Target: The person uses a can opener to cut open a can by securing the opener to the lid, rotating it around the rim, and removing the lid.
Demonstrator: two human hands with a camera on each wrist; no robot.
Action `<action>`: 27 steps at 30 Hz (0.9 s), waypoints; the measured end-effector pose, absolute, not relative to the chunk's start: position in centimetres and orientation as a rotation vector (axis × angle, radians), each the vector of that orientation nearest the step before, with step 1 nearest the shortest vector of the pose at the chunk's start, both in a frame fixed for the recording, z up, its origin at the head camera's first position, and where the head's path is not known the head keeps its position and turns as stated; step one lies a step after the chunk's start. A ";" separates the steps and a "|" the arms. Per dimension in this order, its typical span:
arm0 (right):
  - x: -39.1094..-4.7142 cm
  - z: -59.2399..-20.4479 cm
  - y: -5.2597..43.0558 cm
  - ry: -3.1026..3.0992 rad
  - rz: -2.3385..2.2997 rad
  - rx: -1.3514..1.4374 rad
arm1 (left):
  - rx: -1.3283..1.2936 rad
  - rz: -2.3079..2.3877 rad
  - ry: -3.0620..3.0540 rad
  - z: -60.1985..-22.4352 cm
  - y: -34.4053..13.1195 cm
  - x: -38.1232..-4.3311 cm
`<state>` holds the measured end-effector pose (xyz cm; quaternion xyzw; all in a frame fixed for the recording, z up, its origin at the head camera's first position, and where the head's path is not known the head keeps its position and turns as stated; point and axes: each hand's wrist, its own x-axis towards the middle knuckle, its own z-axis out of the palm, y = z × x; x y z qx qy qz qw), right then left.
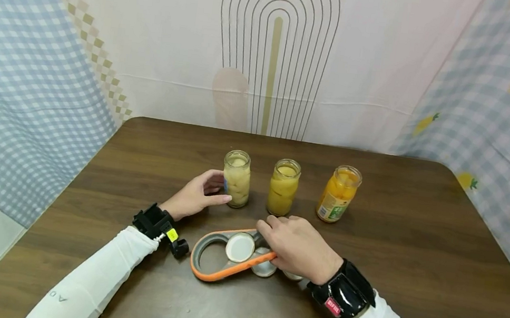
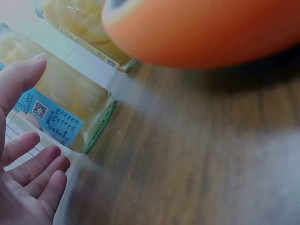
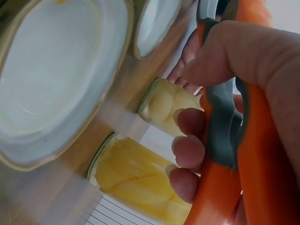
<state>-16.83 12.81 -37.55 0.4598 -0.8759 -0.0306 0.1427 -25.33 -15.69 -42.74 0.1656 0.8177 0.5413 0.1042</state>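
Note:
My right hand (image 1: 298,245) grips the handles of an orange-and-grey jar opener (image 1: 241,268) low over the table. A pale round lid (image 1: 240,247) shows at the opener's loop; a second lid (image 1: 264,270) lies partly under its orange arm, and a third lid (image 1: 293,276) is mostly hidden by my hand. Around the left side of a lidless jar of pale fruit (image 1: 239,184) my left hand (image 1: 194,198) is loosely cupped. In the left wrist view its fingers (image 2: 40,168) are relaxed beside the jar's blue label (image 2: 54,117), the thumb overlapping the glass.
To the right stand a lidless jar of yellow fruit (image 1: 282,191) and a lidless jar of orange fruit (image 1: 338,195), in a row with the first. The brown table (image 1: 416,242) ends at a patterned cloth (image 1: 169,37) behind.

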 end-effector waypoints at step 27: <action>-16.5 -36.8 12.9 -2.661 0.058 1.413 | 0.484 1.582 2.448 -43.0 -16.0 -25.7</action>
